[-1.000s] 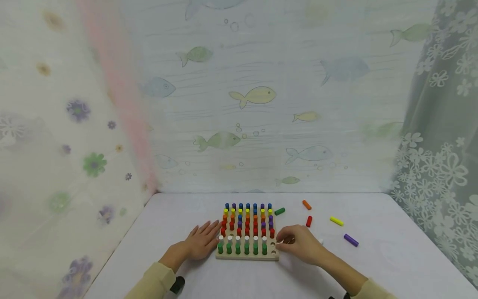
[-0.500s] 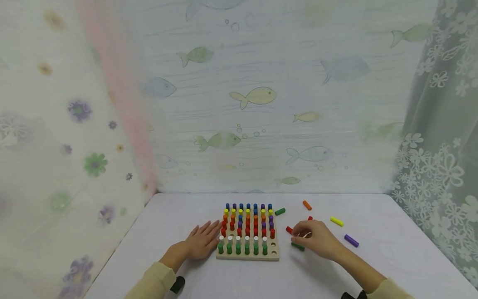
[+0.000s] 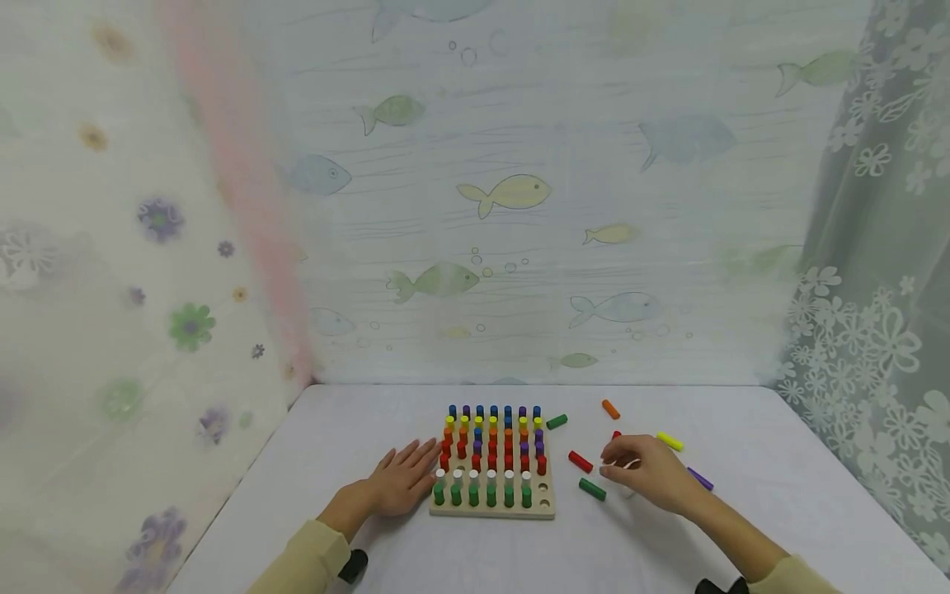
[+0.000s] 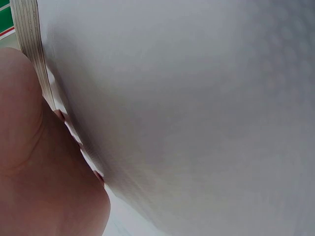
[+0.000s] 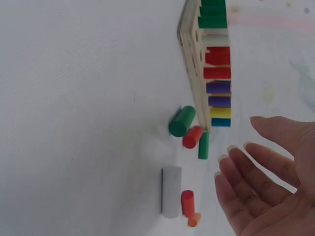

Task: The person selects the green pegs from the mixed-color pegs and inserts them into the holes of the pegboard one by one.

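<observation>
A wooden pegboard (image 3: 493, 512) carries upright pegs in rows of blue, yellow, orange, red, white and green, with some purple among them. Two holes at its right front corner and one farther left hold no peg. My left hand (image 3: 404, 478) rests flat on the table against the board's left edge; the left wrist view shows its underside (image 4: 49, 157). Over the table right of the board hovers my right hand (image 3: 649, 474), fingers loosely bent. In the right wrist view nothing sits between the fingers of that hand (image 5: 266, 182); a white peg (image 5: 172, 191) lies on the table near it.
Between board and right hand lie a red peg (image 3: 580, 461) and a green peg (image 3: 592, 489). Farther off are another green peg (image 3: 557, 421), an orange peg (image 3: 610, 409) and a yellow peg (image 3: 670, 441). A purple peg (image 3: 700, 478) and a second red peg (image 3: 616, 435) are partly hidden.
My right hand has moved right, away from the board's right edge, uncovering the nearby red and green pegs and partly covering the purple one. The left hand stays where it was.
</observation>
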{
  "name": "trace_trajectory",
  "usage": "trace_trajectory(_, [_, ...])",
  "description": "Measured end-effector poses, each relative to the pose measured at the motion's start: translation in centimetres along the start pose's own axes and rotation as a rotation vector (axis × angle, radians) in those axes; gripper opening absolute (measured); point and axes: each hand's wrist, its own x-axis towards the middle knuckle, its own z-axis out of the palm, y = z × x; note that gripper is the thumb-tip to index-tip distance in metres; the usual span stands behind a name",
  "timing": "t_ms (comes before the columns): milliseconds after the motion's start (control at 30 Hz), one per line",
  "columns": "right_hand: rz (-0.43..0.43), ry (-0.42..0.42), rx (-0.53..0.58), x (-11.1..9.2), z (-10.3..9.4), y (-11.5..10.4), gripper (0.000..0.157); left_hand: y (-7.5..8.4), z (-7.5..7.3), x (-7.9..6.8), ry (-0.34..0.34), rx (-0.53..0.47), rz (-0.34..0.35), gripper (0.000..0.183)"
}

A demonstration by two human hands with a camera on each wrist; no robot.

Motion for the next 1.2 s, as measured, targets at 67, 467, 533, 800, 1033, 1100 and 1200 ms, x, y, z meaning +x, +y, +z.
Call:
trace_trajectory(67, [-0.003,0.002,0.008,-0.1,0.0,0.0,0.020,0.0,0.0,0.0,0.004,-0.003,0.001,0.069])
trace_trajectory(467, [0.043,-0.056,0.017,0.0,0.8,1.8,0.023,-0.1,0.1,0.0,0.013,-0.005,0.012,0.069])
trace_trajectory(533, [0.042,-0.065,0.007,0.1,1.0,2.0,0.022,-0.1,0.1,0.0,0.012,-0.007,0.012,0.069])
trace_trajectory(800, [0.049,-0.115,-0.015,0.7,1.9,2.2,0.021,-0.3,0.3,0.0,0.000,-0.012,0.005,0.069])
trace_trajectory(1033, [0.053,-0.143,-0.011,1.2,2.9,2.3,0.019,-0.3,0.3,0.1,0.010,-0.006,0.010,0.069])
trace_trajectory(1100, [0.059,-0.144,-0.010,1.3,3.0,2.2,0.020,-0.3,0.3,0.1,0.012,-0.004,0.011,0.069])
trace_trajectory(1200, [0.072,-0.142,-0.019,1.5,3.3,2.1,0.020,-0.2,0.2,0.1,0.014,-0.005,0.011,0.069])
